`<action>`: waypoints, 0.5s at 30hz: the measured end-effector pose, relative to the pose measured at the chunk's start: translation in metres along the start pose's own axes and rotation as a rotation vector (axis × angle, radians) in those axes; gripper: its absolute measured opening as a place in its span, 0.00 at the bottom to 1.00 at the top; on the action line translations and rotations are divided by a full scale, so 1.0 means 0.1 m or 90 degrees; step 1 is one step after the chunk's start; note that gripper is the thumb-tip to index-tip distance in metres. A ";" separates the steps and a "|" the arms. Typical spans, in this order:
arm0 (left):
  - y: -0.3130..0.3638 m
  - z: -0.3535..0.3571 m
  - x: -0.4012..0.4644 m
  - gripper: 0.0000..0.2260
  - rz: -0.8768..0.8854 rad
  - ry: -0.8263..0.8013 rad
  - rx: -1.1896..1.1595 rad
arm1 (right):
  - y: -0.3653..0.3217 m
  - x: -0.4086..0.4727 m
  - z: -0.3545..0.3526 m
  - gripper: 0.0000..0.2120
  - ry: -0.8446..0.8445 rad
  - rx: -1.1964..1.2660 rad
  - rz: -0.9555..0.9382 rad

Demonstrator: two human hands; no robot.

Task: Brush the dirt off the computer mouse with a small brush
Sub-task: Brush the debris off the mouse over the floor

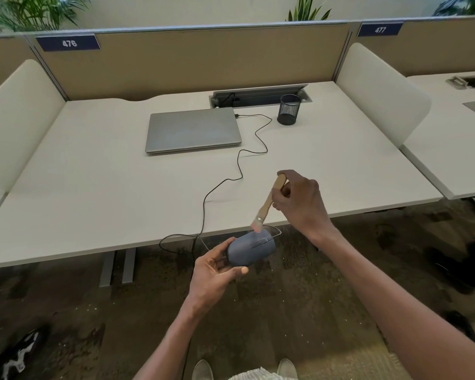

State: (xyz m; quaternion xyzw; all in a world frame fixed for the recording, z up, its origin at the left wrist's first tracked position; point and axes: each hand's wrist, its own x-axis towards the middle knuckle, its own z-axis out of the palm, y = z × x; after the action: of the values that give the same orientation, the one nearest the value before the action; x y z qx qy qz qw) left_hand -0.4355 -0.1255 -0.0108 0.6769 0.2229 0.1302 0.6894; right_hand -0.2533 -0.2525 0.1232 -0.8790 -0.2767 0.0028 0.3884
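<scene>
The white rectangular desk top (99, 185) carries a closed silver-grey laptop (194, 130) near its back centre. A black wire-mesh pen cup (289, 109) stands upright to the right of the laptop, apart from it. A thin black cable (240, 165) runs in loose curves from the laptop's right edge across the surface to the front edge.

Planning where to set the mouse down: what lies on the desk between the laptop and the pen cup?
In the head view, only the black cable crosses the desk between laptop and pen cup.

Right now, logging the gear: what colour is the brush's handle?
Light tan wood; the brush shows best in the head view, held in the right hand.
</scene>
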 end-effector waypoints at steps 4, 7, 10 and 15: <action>0.05 0.02 0.02 0.31 -0.001 -0.007 -0.010 | -0.12 -0.21 0.06 0.16 -0.045 0.089 -0.049; 0.08 0.04 0.03 0.31 0.001 0.002 -0.023 | -0.12 -0.29 0.08 0.17 -0.049 0.064 -0.060; 0.09 0.03 0.02 0.32 0.007 0.005 -0.033 | -0.07 -0.26 0.01 0.18 -0.008 0.049 -0.047; 0.06 0.02 -0.01 0.35 0.000 -0.001 -0.045 | 0.04 -0.18 -0.15 0.17 0.027 -0.001 -0.038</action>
State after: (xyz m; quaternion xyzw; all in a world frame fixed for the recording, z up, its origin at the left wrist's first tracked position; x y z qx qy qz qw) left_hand -0.4346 -0.1270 -0.0043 0.6523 0.2177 0.1378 0.7129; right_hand -0.2633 -0.2743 0.1273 -0.8706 -0.2941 -0.0276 0.3934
